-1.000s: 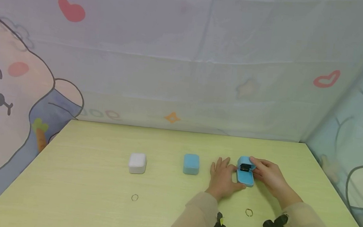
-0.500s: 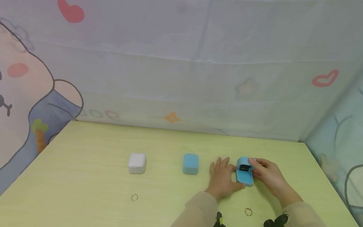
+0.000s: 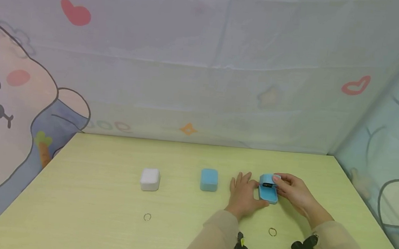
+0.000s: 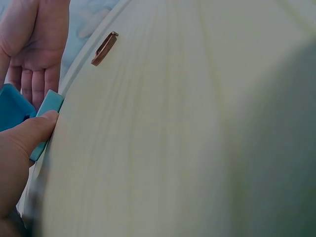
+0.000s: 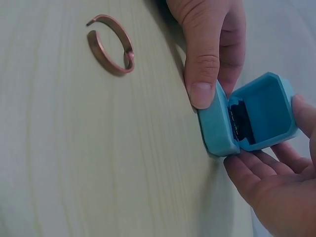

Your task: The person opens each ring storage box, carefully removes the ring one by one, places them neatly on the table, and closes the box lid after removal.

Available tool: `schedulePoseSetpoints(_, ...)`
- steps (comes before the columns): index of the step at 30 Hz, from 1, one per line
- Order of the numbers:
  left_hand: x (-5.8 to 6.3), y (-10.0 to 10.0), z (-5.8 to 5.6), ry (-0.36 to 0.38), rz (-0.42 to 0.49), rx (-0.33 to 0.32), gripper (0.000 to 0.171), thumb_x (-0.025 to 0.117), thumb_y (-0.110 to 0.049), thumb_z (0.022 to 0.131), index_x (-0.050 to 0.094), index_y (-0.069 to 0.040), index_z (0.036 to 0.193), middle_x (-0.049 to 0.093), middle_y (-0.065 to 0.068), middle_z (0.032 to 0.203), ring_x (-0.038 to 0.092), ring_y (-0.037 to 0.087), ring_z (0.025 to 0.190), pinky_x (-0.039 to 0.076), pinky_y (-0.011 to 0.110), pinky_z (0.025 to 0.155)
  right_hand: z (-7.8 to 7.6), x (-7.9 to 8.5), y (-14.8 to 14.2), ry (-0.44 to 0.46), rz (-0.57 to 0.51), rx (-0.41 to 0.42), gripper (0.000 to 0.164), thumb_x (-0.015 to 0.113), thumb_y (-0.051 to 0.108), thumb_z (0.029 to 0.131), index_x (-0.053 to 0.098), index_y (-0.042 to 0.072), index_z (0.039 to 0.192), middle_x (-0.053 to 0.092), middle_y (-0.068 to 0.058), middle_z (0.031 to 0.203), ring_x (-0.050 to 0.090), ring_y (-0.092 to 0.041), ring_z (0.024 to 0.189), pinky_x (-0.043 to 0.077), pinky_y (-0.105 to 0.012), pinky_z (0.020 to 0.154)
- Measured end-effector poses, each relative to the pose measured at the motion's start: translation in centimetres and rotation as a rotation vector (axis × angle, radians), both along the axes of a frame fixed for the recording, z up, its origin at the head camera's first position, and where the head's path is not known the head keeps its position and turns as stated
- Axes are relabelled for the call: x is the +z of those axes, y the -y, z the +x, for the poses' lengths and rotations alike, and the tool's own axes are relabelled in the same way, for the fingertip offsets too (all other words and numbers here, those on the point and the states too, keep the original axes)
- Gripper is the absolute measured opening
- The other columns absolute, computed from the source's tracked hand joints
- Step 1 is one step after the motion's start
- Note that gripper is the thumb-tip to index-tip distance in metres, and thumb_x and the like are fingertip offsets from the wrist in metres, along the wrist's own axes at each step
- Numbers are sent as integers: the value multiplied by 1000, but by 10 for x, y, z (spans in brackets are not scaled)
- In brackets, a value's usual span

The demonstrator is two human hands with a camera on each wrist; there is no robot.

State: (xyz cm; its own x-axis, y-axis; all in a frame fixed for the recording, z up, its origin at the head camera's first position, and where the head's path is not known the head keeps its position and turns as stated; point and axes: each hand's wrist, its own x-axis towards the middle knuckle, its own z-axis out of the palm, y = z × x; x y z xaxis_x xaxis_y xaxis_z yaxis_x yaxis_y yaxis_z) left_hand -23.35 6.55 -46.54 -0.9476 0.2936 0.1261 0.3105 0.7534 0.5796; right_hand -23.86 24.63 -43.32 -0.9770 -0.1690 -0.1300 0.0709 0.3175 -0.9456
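A small light-blue ring box (image 3: 268, 194) stands partly open at the right of the table, its lid (image 5: 266, 108) raised on a black hinge (image 5: 240, 122). From the left, my left hand (image 3: 244, 195) grips the lower half, its thumb (image 5: 204, 81) pressed on the front edge. My right hand (image 3: 295, 192) pinches the lid, thumb on top and other fingers behind and beside the box. Closer to me lies a copper-coloured open ring (image 3: 272, 232), which the right wrist view shows with a gap in its band. Both hands partly hide the box's sides.
Left of my hands stand a closed blue box (image 3: 209, 180) and a white box (image 3: 150, 179). A thin ring (image 3: 147, 217) lies in front of the white one. A printed cloth (image 3: 204, 69) hangs behind the table (image 3: 83, 193).
The lid has tipped down a little toward the base under my right hand, so less of the black hinge shows. My left hand and the rings stay in place.
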Motion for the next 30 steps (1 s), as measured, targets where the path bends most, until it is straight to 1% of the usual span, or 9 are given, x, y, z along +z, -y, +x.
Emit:
schedulePoseSetpoints(2, 0, 0, 0, 2, 0, 0, 52, 73, -48, 77, 62, -18, 119, 38, 3, 150, 23, 31, 144, 17, 52, 115, 1, 0, -1, -6, -5, 12, 70, 46, 39, 98, 26, -11, 142, 39, -33, 138, 45, -39, 128, 47, -35, 99)
schedulePoseSetpoints(4, 1, 0, 0, 8, -2, 1, 52, 73, -48, 78, 62, -18, 119, 37, 3, 150, 23, 30, 144, 17, 51, 116, 1, 0, -2, -11, -11, 24, 69, 47, 37, 98, 26, -11, 142, 40, -33, 138, 50, -33, 125, 47, -34, 99)
schedulePoseSetpoints(7, 0, 0, 0, 7, -1, 0, 52, 73, -48, 78, 62, -18, 119, 37, 3, 150, 23, 30, 144, 17, 52, 115, 1, 0, -4, -16, -20, 36, 67, 48, 34, 98, 26, -12, 142, 43, -32, 134, 56, -17, 115, 48, -31, 97)
schedulePoseSetpoints(9, 0, 0, 0, 10, -1, 0, 52, 73, -48, 78, 62, -18, 119, 37, 3, 150, 22, 30, 144, 16, 51, 116, 2, -1, -5, -17, -27, 43, 66, 49, 33, 98, 26, -12, 141, 45, -30, 133, 58, -6, 108, 48, -30, 97)
schedulePoseSetpoints(11, -1, 0, -1, 2, -1, -1, 52, 73, -48, 77, 62, -18, 119, 38, 3, 150, 23, 31, 144, 17, 52, 115, 2, -1, -6, -15, -34, 51, 65, 49, 31, 98, 26, -12, 141, 45, -30, 132, 57, 0, 103, 49, -28, 96)
schedulePoseSetpoints(14, -2, -1, -1, 6, -4, -1, 52, 73, -49, 77, 62, -19, 119, 37, 2, 150, 22, 30, 144, 16, 52, 116, 3, 0, -7, -13, -42, 67, 65, 49, 30, 99, 24, -13, 141, 42, -31, 134, 56, 3, 102, 49, -28, 96)
schedulePoseSetpoints(18, -3, -1, -1, 5, -10, 1, 53, 73, -49, 77, 61, -20, 120, 36, 1, 150, 22, 30, 144, 16, 51, 116, 5, 1, -8, -12, -46, 93, 66, 49, 30, 99, 22, -12, 142, 36, -34, 138, 55, 1, 106, 49, -28, 96)
schedulePoseSetpoints(22, -3, -2, -1, 7, -11, 2, 53, 72, -50, 77, 61, -20, 120, 36, 1, 150, 22, 29, 144, 16, 51, 116, 6, 0, -9, -22, -45, 109, 66, 49, 29, 99, 21, -12, 143, 35, -35, 139, 54, 1, 107, 49, -27, 96)
schedulePoseSetpoints(30, -3, -2, 0, 4, -10, 1, 53, 73, -49, 77, 61, -20, 120, 36, 1, 151, 22, 30, 144, 16, 51, 116, 7, -4, -12, -66, -37, 134, 63, 49, 24, 99, 22, -12, 142, 33, -36, 140, 52, 10, 101, 49, -21, 92)
